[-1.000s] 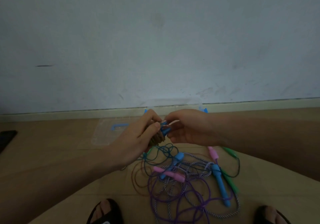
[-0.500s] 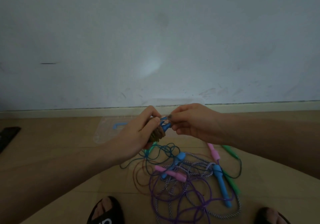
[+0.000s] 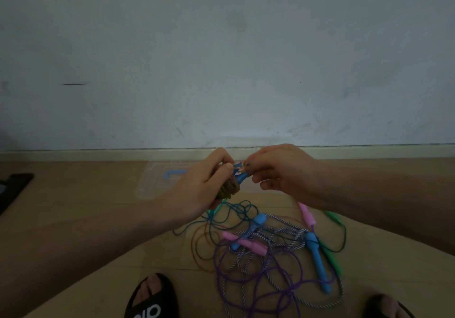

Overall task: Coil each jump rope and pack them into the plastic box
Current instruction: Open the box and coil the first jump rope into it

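My left hand (image 3: 194,189) grips a coiled brown jump rope (image 3: 227,188) with blue handle ends (image 3: 241,176) poking out toward the right. My right hand (image 3: 278,170) pinches the rope's end at those blue handles. Both hands hover above the floor. Below them lies a tangle of loose jump ropes (image 3: 266,256): purple, striped white, dark green and brown cords with pink (image 3: 243,242), blue (image 3: 317,258) and green (image 3: 332,260) handles. The clear plastic box (image 3: 246,143) stands by the wall, mostly hidden behind my hands.
A clear lid with a blue handle (image 3: 160,180) lies flat on the wooden floor at left of my hands. A dark object (image 3: 12,189) sits at the far left edge. My sandalled feet (image 3: 152,298) frame the rope pile. The wall and baseboard close the far side.
Both hands have risen slightly with the coiled rope. My right hand's fingers have shifted from cupping the handles to pinching the rope end at their tips.
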`<control>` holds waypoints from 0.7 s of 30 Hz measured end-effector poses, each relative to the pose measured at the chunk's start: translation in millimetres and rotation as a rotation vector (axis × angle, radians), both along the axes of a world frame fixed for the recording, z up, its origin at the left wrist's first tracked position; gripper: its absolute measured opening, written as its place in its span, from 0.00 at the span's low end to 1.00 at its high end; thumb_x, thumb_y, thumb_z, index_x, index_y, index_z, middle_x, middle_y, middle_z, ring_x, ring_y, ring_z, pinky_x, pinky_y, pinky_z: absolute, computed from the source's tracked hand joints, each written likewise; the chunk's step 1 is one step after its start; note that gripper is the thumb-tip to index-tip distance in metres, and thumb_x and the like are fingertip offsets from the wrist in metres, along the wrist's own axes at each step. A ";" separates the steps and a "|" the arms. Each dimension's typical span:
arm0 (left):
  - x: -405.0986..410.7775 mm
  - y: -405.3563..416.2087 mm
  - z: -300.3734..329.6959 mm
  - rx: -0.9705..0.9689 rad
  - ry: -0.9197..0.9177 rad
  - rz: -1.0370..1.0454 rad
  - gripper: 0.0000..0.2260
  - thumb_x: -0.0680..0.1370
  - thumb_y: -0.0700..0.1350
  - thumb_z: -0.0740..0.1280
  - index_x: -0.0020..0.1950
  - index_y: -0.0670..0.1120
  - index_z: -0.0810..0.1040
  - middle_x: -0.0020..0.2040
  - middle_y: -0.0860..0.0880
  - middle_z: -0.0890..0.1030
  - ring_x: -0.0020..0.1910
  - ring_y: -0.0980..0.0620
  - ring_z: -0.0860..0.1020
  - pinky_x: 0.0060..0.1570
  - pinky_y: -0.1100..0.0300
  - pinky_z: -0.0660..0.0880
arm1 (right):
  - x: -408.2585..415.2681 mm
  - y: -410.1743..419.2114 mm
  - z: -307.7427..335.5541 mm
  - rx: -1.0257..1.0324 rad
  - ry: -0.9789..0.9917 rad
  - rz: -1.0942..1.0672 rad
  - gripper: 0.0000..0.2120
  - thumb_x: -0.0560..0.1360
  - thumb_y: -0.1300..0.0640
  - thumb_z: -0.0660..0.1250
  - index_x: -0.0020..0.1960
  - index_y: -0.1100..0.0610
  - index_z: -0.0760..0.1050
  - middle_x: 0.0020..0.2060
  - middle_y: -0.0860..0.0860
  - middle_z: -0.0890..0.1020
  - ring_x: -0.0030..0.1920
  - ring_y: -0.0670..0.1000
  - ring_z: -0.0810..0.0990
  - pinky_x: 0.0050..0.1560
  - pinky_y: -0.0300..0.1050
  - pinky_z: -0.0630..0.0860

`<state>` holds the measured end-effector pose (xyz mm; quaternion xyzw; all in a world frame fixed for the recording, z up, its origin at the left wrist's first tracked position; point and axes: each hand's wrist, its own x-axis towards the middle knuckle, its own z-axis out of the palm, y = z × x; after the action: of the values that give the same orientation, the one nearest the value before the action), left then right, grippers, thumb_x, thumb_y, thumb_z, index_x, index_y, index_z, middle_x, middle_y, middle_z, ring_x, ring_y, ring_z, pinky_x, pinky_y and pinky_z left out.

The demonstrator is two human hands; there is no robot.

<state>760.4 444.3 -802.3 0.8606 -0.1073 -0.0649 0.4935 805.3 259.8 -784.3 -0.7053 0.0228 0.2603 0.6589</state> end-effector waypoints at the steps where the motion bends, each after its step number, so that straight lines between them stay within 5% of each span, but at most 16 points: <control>1: -0.2 0.1 0.0 -0.007 0.003 0.006 0.08 0.84 0.47 0.55 0.50 0.46 0.70 0.41 0.43 0.82 0.27 0.51 0.73 0.28 0.57 0.71 | -0.3 -0.2 0.6 -0.001 0.004 0.013 0.08 0.71 0.67 0.69 0.49 0.68 0.81 0.35 0.56 0.82 0.34 0.48 0.80 0.32 0.40 0.75; 9: -0.3 -1.6 -3.8 0.001 0.011 0.024 0.08 0.84 0.47 0.55 0.50 0.46 0.71 0.40 0.41 0.81 0.27 0.49 0.73 0.27 0.55 0.70 | -5.5 4.0 -8.4 -0.163 -0.188 0.011 0.06 0.69 0.67 0.74 0.45 0.62 0.80 0.39 0.57 0.83 0.36 0.49 0.79 0.38 0.42 0.77; 15: 3.1 -4.5 -4.2 -0.026 0.015 0.069 0.09 0.84 0.48 0.55 0.50 0.46 0.70 0.41 0.42 0.82 0.26 0.52 0.72 0.26 0.59 0.70 | -3.0 6.9 -13.4 -0.162 -0.188 -0.019 0.04 0.72 0.60 0.74 0.44 0.60 0.81 0.36 0.54 0.82 0.37 0.49 0.79 0.39 0.41 0.77; 21: 6.2 -5.2 -5.1 -0.006 0.005 0.073 0.08 0.84 0.48 0.55 0.50 0.46 0.70 0.39 0.42 0.81 0.26 0.52 0.72 0.25 0.60 0.69 | -2.3 8.8 -14.7 -0.072 -0.165 -0.088 0.02 0.72 0.64 0.72 0.45 0.62 0.81 0.38 0.59 0.82 0.38 0.50 0.81 0.41 0.41 0.79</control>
<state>766.6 439.1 -807.4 0.8624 -0.0748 -0.0483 0.4984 803.0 268.6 -799.0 -0.7460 0.0090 0.1712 0.6435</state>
